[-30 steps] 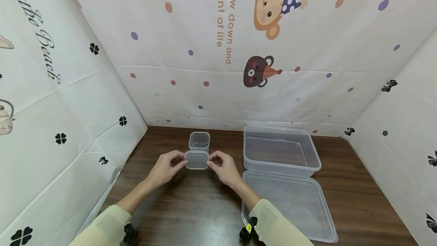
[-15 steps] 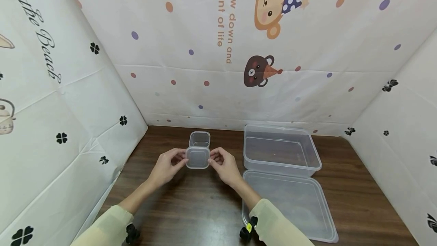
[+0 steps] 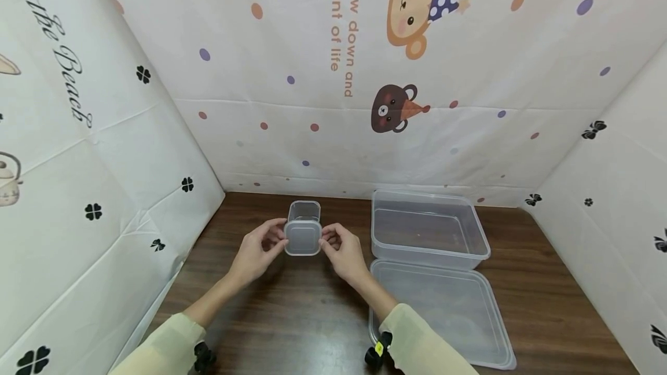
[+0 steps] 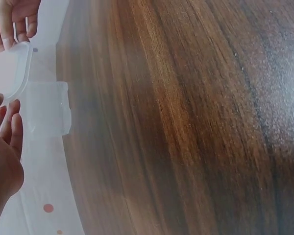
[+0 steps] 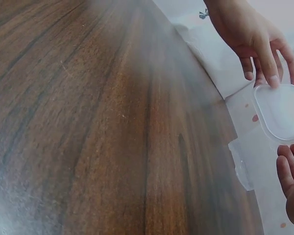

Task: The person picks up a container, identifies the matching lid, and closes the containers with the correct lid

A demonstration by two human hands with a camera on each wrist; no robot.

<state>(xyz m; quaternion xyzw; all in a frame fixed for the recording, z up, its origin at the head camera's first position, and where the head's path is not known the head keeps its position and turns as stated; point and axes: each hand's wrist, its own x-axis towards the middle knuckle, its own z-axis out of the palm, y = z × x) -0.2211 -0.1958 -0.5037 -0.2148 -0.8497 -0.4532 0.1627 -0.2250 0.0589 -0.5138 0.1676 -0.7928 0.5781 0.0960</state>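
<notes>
A small clear lid point(image 3: 303, 238) with rounded corners is held up between both hands, tilted so that its face shows to the head camera. My left hand point(image 3: 257, 252) pinches its left edge between thumb and fingers; my right hand point(image 3: 344, 253) pinches the right edge the same way. Just behind the lid stands a small clear container point(image 3: 304, 210), upright on the table, its lower front hidden by the lid. Both wrist views show the lid point(image 4: 11, 73) apart from the container point(image 4: 49, 108) and above it.
To the right, a large clear plastic box point(image 3: 427, 227) stands at the back of the wooden table point(image 3: 292, 317). Its large flat lid point(image 3: 443, 311) lies in front of it, under the right forearm. White printed cloth walls point(image 3: 323, 149) enclose the back and sides.
Both hands have raised the small lid slightly and brought it a little toward the container, so more of the container's front is covered. The large box and its lid have stayed put.
</notes>
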